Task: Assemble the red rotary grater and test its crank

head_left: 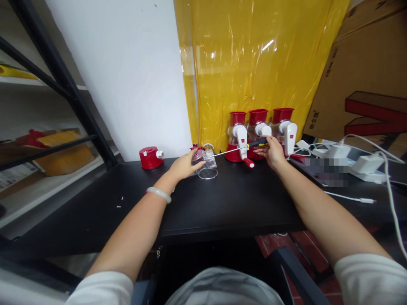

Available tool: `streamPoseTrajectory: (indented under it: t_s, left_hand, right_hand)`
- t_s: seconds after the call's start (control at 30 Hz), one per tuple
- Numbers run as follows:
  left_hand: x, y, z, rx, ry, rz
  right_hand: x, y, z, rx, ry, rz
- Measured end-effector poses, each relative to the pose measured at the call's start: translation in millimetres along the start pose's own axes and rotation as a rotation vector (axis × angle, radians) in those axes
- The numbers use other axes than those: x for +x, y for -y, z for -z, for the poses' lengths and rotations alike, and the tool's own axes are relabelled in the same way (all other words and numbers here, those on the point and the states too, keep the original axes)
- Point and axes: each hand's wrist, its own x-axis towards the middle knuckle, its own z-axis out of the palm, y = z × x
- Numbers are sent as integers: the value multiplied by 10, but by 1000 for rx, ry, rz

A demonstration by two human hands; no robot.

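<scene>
My left hand (184, 166) grips a clear plastic housing (206, 163) that rests on the black table (222, 203). My right hand (272, 153) is closed round the black and yellow handle of a long screwdriver (241, 148). Its thin shaft runs left and its tip meets the clear housing. A pale bangle sits on my left wrist.
Three red and white crank gadgets (259, 133) stand in a row behind my right hand, before a yellow plastic sheet. A red base part (150, 157) lies at the back left. White chargers and cables (365, 165) spread at the right. Black shelving stands to the left.
</scene>
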Motion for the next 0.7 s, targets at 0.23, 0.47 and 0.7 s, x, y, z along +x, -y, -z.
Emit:
streamPoseTrajectory:
  t_s: [0.23, 0.47, 0.7]
  left_hand:
    - [4, 21, -13, -3, -4, -5]
    - [9, 24, -18, 5, -12, -10]
    - [10, 20, -12, 1, -3, -13]
  right_hand:
    - [-6, -5, -20, -120, -61, 61]
    - [-26, 22, -40, 41, -42, -34]
    - [-11, 13, -17, 25, -18, -44]
